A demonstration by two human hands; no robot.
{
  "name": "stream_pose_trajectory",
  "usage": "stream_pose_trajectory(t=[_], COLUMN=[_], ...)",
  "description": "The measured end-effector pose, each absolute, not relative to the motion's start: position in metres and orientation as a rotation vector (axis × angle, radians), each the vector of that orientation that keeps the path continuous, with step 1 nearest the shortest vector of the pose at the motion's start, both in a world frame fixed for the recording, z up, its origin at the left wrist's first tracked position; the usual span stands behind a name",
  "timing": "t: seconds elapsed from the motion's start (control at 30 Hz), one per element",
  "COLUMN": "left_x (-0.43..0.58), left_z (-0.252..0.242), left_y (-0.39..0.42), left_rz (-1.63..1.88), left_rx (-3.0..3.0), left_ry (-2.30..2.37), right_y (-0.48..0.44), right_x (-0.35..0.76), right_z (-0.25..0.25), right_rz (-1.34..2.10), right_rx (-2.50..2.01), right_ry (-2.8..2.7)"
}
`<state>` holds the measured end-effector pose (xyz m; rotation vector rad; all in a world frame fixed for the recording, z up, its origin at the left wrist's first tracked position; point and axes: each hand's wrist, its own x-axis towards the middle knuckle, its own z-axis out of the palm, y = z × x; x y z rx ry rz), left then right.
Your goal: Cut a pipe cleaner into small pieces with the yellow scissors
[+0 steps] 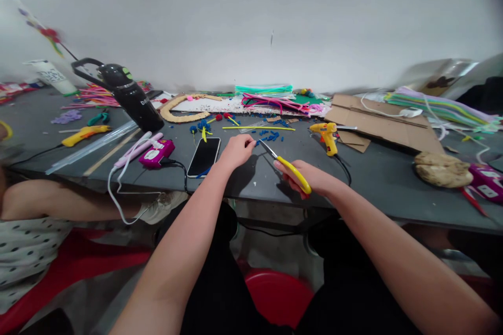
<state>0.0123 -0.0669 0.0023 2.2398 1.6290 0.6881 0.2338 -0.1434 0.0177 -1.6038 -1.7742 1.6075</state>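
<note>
My left hand [237,151] is closed in a pinch over the desk, with a small blue pipe cleaner piece [258,142] showing at its fingertips. To its right, my right hand [302,176] grips a pair of yellow-handled scissors [294,171]. The scissors' metal blades point up and left, toward the left fingertips. Short cut blue pieces [271,136] lie scattered just beyond both hands. Behind them a yellow pipe cleaner [259,127] is stretched straight across. Blue flower-like bundles [202,126] rest left of my left hand.
A phone [204,157], a purple power adapter [157,154] and a black bottle [129,98] stand or lie leftward. Rightward are a yellow glue gun [327,137], cardboard [383,121] and a stone-like lump [442,169]. Another person's leg [74,201] shows at the left.
</note>
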Motion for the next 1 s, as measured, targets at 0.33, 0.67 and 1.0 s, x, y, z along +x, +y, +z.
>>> stream_pose_trajectory(t=[0.33, 0.67, 1.0], left_x=[0.011, 0.005, 0.012], left_z=[0.008, 0.006, 0.006], left_y=[-0.072, -0.068, -0.067], left_rz=[0.624, 0.588, 0.634], left_rx=[2.225, 2.247, 2.212], left_ry=[1.659, 1.698, 1.718], right_y=[-0.131, -0.129, -0.142], right_x=[0.234, 0.242, 0.243], right_z=[0.009, 0.008, 0.019], right_rz=[1.38, 1.402, 1.674], right_rx=[-1.704, -1.694, -1.514], right_ry=[-1.983, -1.951, -1.831])
